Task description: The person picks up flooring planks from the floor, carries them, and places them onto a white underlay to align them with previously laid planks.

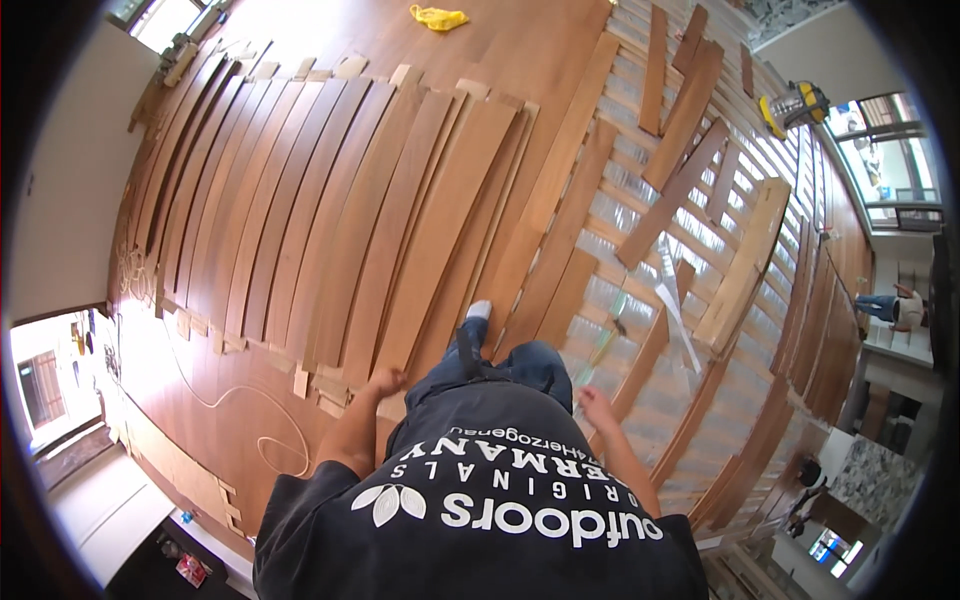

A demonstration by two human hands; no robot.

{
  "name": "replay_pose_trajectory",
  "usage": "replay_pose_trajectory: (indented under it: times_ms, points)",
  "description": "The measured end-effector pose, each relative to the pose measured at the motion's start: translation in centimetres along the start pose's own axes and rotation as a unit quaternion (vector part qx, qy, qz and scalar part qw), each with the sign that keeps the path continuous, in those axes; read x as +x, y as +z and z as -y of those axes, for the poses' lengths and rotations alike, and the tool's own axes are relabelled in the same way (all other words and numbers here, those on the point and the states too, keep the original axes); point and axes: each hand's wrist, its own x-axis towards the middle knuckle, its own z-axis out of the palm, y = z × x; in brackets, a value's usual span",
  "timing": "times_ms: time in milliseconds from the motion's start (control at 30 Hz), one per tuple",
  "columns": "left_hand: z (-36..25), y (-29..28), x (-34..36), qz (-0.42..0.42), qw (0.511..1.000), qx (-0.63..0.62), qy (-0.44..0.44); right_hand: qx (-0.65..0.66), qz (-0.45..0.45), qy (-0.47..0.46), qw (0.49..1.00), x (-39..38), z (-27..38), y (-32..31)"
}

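Observation:
My left hand (pixel 388 381) hangs beside my left thigh with its fingers curled in, and nothing shows in it. Near it are the lower ends of long brown wooden floorboards (pixel 440 230), lying side by side in a wide row. On the other side, my right hand (pixel 598 408) is held by my right thigh, its fingers loosely bent and apart, with nothing visible in it. It is nearest to wooden battens (pixel 640 375) over a shiny clear film. One socked foot (pixel 480 310) is forward on the boards; the other foot is hidden.
Loose boards (pixel 690 110) lie across the battens and silvery film at the right. A pale thick plank (pixel 745 265) and a white strip (pixel 680 330) are closer. A yellow bag (pixel 438 17), a yellow-black vacuum cleaner (pixel 795 108), a cord (pixel 215 403) and another person (pixel 890 308) are farther off.

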Motion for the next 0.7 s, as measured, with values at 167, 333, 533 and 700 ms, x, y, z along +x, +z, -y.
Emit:
replay_pose_trajectory:
  times_ms: [167, 333, 533, 700]
  points:
    - [-22.1, -18.9, 8.5, -0.227, 0.922, -0.298, 0.093, -0.068, -0.007, 0.008, 0.998, 5.8, 2.1, -4.6]
    - [-34.9, -28.6, 17.4, -0.252, 0.9, -0.319, 0.156, -0.16, 0.02, 0.02, 0.987, 18.3, 3.8, -14.0]
    - [-44.8, -27.6, 20.8, -0.155, 0.967, -0.197, 0.048, -0.071, -0.158, 0.028, 0.984, 35.7, 16.3, -29.7]
    - [-46.7, -26.9, 23.7, -0.097, 0.974, -0.203, 0.006, -0.06, -0.152, -0.039, 0.986, 47.8, 35.5, -38.9]
